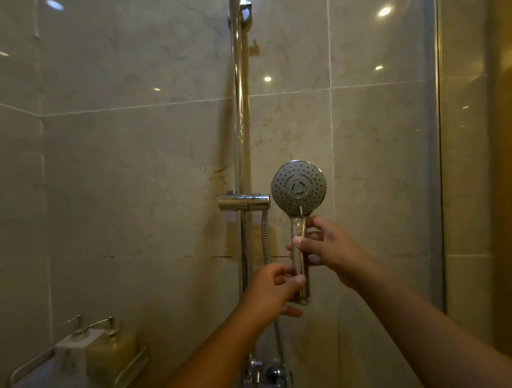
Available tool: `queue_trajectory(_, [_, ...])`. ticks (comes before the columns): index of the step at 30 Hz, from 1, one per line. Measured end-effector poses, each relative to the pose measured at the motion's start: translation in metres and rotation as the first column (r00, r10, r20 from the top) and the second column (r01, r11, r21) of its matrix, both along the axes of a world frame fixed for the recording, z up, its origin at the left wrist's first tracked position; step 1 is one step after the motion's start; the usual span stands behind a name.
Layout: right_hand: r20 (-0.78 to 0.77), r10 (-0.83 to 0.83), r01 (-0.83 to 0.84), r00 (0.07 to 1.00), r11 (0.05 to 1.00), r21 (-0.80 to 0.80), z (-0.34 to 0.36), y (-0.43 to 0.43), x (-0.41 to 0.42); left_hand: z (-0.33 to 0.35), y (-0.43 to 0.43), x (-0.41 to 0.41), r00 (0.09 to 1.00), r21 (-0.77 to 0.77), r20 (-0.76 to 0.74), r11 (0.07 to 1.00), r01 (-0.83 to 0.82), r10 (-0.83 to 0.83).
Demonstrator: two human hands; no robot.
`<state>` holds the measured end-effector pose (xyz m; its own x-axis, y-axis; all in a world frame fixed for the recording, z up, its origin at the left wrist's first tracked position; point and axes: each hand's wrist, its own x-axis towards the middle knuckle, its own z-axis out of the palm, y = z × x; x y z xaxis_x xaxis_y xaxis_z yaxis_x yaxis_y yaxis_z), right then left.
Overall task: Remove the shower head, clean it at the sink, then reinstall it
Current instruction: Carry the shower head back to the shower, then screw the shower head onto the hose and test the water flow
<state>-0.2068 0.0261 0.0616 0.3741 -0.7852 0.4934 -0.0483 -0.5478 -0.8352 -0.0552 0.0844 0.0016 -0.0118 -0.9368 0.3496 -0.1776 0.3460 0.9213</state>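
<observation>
Head view: your right hand (326, 249) pinches the shower head (298, 187) by its handle, just right of the rail bracket (244, 201). Your left hand (271, 290) curls its fingers round the base. That light pinch on slick chrome could drop it once the hose (265, 236) frees.

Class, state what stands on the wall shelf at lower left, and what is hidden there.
On the shelf stand a white pump bottle and a yellowish pump bottle, side by side. They cover the shelf floor beneath and behind them.

Shower head (298, 187) upright — left hand (274, 290) low on it; right hand (326, 246) higher
</observation>
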Motion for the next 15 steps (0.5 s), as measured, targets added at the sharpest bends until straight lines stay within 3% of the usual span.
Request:
queue_trajectory(6, [0.036,0.007,-0.006,0.999,1.000,-0.018,0.017,-0.015,-0.010,0.033,-0.016,0.010,0.992,-0.037,0.122,0.999,0.030,-0.025])
queue_trajectory(8, [0.041,-0.004,0.005,0.999,1.000,-0.023,0.023,-0.020,-0.015,0.043,-0.025,0.013,0.989,-0.129,0.096,0.987,-0.097,0.110])
queue_trajectory(11, [0.047,-0.042,0.043,0.998,0.999,-0.015,0.021,-0.026,-0.020,0.048,-0.045,0.022,0.913,-0.257,0.113,0.899,-0.353,0.391])
queue_trajectory(15, [0.039,-0.080,0.080,0.996,0.997,0.006,0.004,-0.028,-0.024,0.042,-0.069,0.023,0.833,-0.191,0.007,0.819,-0.542,0.553])
